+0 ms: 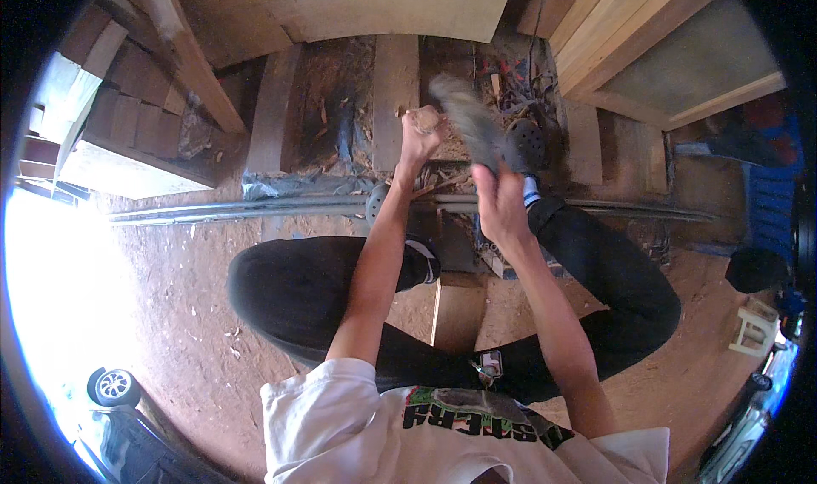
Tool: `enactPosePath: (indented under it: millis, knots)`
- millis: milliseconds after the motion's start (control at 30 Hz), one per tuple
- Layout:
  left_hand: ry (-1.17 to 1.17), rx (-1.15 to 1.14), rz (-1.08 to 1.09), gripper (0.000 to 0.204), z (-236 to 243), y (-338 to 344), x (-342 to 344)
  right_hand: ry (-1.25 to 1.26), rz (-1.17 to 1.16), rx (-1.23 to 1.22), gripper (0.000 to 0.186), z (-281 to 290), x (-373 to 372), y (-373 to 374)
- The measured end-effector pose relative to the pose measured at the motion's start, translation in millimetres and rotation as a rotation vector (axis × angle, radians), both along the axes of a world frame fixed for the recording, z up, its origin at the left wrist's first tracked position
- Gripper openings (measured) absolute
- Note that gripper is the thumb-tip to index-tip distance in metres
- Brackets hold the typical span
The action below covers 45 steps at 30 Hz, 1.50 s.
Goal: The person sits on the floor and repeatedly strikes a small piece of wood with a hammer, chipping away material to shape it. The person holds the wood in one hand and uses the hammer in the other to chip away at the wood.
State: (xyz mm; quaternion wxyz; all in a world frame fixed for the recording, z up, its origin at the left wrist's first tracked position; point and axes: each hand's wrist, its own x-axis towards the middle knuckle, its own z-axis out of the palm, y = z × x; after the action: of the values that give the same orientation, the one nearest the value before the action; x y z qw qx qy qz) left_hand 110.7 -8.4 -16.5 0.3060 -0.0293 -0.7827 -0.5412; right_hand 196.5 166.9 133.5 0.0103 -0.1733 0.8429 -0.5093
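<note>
Small pale piece of wood (425,120), held up in front of the person, over the middle plank (396,101) of the work area. Left hand (420,135) clenched around it from below, knuckles up, wrist bent back, forearm stretched nearly straight forward from the shoulder.

Right hand (498,203) sits lower and nearer the body, fingers wrapped on the handle end of a grey tool (472,127). The tool's head is motion-blurred, so its kind cannot be told; it slants up and left, its far end just beside the wood piece. Right forearm angles in from the lower right, elbow bent.

Person sits low, two knees in black trousers (298,288) spread wide to either side; a light wooden block (455,314) stands on the ground between the legs.

Just past the hands, long grey metal bars (255,207) run left to right across the ground, at least two side by side, reaching nearly both edges of the view. Beyond them, three planks lie side by side, wood chips (442,178) scattered among them.

Room: open red dirt ground (187,314) to the left and lower left. A brick stack (128,101) closes the upper left, a wooden frame (664,50) the upper right. One small pale stool (753,327) stands well apart at the right.
</note>
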Motion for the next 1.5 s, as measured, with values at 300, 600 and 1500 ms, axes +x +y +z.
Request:
enactPosePath:
  millis: [300,600,1500]
  knots:
    - [-0.192,0.262,0.059,0.029,2,-3,4,-0.565,-0.129,-0.323,0.047,2,18,33]
    - [0.201,0.947,0.086,0.034,85,-23,-10,-0.745,-0.311,-0.444,0.050,-17,43,65]
    - [-0.149,0.267,0.025,0.026,5,-12,13,-0.880,-0.303,-0.419,0.052,-42,45,62]
